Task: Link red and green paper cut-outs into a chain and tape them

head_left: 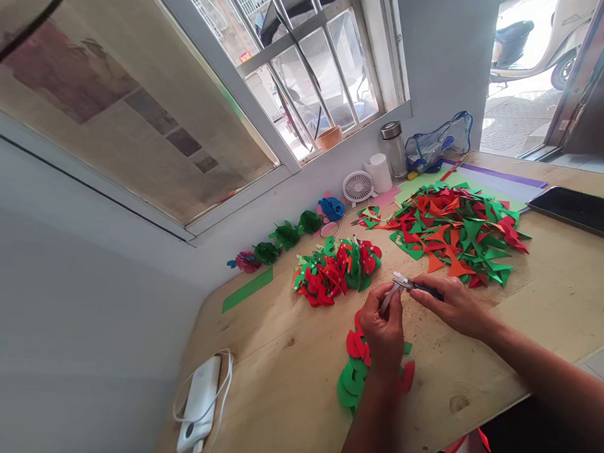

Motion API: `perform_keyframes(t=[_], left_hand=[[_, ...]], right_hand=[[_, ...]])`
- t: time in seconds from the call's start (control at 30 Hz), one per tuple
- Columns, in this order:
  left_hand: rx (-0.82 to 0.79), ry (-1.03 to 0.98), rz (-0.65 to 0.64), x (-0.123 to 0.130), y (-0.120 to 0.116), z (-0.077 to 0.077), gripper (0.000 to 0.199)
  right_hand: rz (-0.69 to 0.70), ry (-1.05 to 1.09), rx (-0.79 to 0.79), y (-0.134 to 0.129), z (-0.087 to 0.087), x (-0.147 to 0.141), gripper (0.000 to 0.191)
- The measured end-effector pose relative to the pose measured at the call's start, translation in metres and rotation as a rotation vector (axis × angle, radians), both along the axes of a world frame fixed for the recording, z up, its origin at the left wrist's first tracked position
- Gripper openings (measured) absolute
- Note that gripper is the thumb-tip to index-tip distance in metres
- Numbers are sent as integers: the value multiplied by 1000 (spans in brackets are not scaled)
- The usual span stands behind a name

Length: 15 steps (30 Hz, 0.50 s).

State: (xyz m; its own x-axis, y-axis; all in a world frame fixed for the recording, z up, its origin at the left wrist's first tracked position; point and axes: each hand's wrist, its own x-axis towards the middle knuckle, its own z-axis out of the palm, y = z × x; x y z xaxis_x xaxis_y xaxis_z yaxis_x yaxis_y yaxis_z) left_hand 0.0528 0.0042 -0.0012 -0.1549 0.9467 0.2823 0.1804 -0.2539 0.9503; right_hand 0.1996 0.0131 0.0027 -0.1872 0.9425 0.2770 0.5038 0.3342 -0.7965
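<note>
My right hand (456,303) is closed around a dark-handled tool (432,290) with a pale metal tip; I cannot make out its exact kind. The tip points left and meets the top of a narrow grey-white strip (389,300), which my left hand (385,330) pinches between thumb and fingers. Beneath and beside my left wrist lie red cut paper pieces (357,346) and green cut paper pieces (351,382), partly hidden by that arm. Just beyond my hands sits a bunch of red and green paper shapes (335,271) with small white spots.
A heap of red, green and orange paper scraps (462,233) covers the back right of the wooden table (275,385). Behind are a small fan (358,187), a glass bottle (395,150) and a clear pouch (436,142). A phone (577,210) lies right, a power bank (199,402) left.
</note>
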Motion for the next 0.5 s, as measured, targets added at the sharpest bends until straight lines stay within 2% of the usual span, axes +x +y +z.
perform_keyframes(t=[0.5], left_hand=[[-21,24,-23,-1,0,-2,22]], right_hand=[[-47,-2,28,1,0,0,37]])
